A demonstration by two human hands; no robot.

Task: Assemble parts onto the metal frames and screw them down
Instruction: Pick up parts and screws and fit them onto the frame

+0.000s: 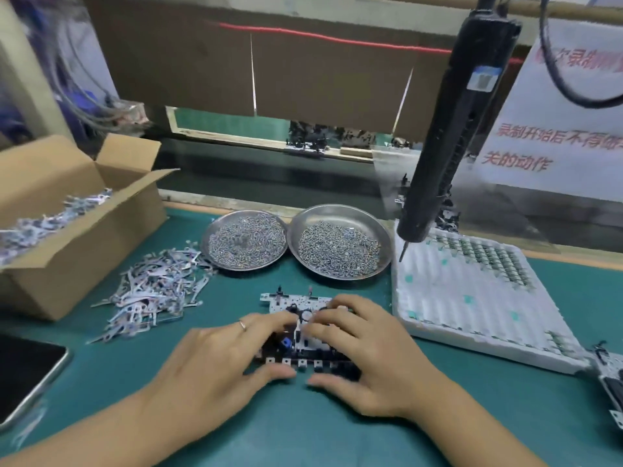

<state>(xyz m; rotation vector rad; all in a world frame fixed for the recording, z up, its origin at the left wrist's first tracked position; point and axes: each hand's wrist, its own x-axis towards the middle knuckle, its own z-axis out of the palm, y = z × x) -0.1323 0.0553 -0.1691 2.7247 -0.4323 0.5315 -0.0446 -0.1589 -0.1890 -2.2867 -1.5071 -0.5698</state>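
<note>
A metal frame (292, 299) with black parts and a small blue piece lies on the green mat near the front centre. My left hand (215, 362) covers its left side, fingers on top and thumb at the front edge. My right hand (364, 352) covers its right side the same way, fingertips meeting the left hand's over the middle. Both hands are blurred, and I cannot see whether the fingertips pinch a small part. A black electric screwdriver (451, 129) hangs above the right of the table, its tip over the white tray (472, 298).
Two steel dishes of screws (245, 241) (338, 246) stand behind the frame. A heap of thin metal strips (155, 291) lies to the left beside an open cardboard box (67, 224) holding more. A phone (27, 375) lies at the left edge. Another assembly (612, 382) sits far right.
</note>
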